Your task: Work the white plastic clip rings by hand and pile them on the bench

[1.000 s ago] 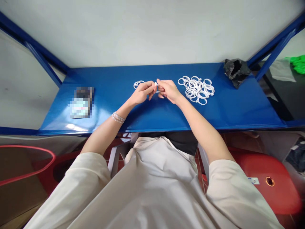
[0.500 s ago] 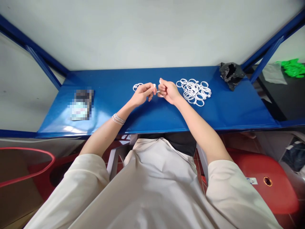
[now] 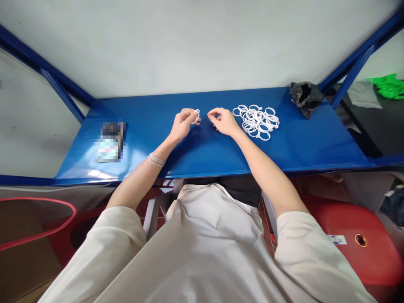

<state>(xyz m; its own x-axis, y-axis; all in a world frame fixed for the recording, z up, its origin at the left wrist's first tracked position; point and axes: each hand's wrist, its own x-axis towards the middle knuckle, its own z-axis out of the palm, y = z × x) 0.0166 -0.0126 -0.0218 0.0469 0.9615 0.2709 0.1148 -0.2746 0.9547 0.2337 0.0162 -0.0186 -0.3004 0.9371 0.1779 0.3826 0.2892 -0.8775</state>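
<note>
My left hand (image 3: 182, 123) rests on the blue shelf (image 3: 202, 155) with its fingers curled round a small white plastic ring (image 3: 197, 115). A short gap to its right, my right hand (image 3: 223, 120) hovers with thumb and forefinger bent towards each other; nothing shows between them. A pile of several white rings (image 3: 256, 120) lies just right of my right hand. The few rings that lay left of centre are hidden behind my left hand.
A blurred dark box (image 3: 110, 141) lies on the shelf's left part. A crumpled black bag (image 3: 305, 98) sits at the far right corner. Blue frame posts rise at both ends. A red stool (image 3: 353, 240) stands below right, with green items (image 3: 389, 86) beyond.
My hands, joined on one ring before, have come apart. The left hand carried the ring left, over the small group of rings; the right hand let go.
</note>
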